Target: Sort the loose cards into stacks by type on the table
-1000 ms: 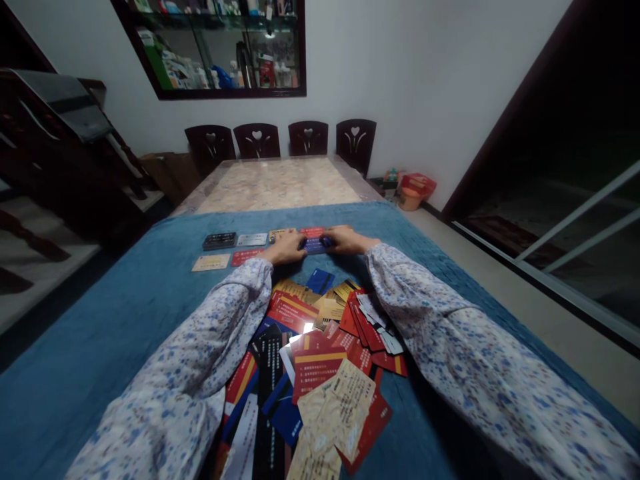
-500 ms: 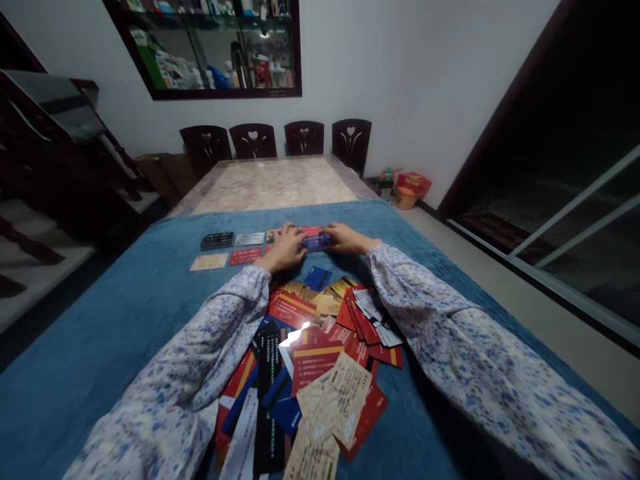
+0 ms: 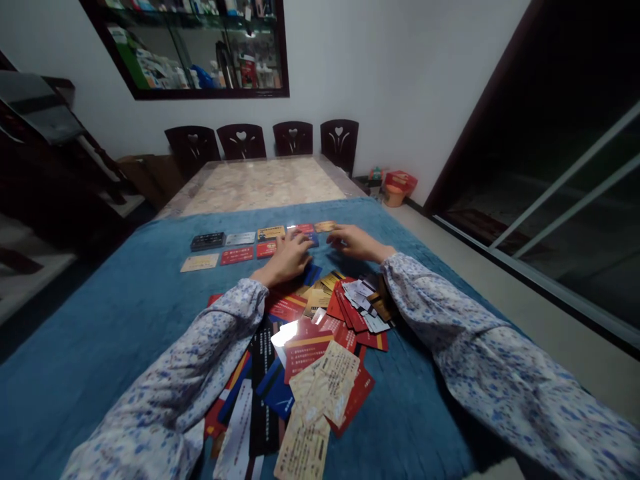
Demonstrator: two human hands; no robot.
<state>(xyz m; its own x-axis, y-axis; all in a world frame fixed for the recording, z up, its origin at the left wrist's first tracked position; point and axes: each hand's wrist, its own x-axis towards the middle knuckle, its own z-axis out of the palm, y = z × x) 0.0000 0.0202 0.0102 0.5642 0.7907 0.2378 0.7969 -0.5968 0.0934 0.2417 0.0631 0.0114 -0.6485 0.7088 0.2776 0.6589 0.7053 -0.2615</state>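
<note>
Two rows of cards lie on the blue cloth ahead of me. My left hand is over the near row, its fingers spread beside a blue card and a red card. Just right of the blue card is my right hand, fingers bent and apart, close to a gold card in the far row. Also in the rows are a black card stack, a grey card, a yellow card and a beige card. A loose heap of mixed cards spreads between my forearms.
The blue cloth covers the near part of a stone-topped table. Several dark chairs stand at its far end. An orange bucket sits on the floor at the right, and a cardboard box at the left.
Both hands were at the blue card; my right hand has drawn away to its right, and my left has pulled back slightly. More of both rows shows now. The view has turned slightly right.
</note>
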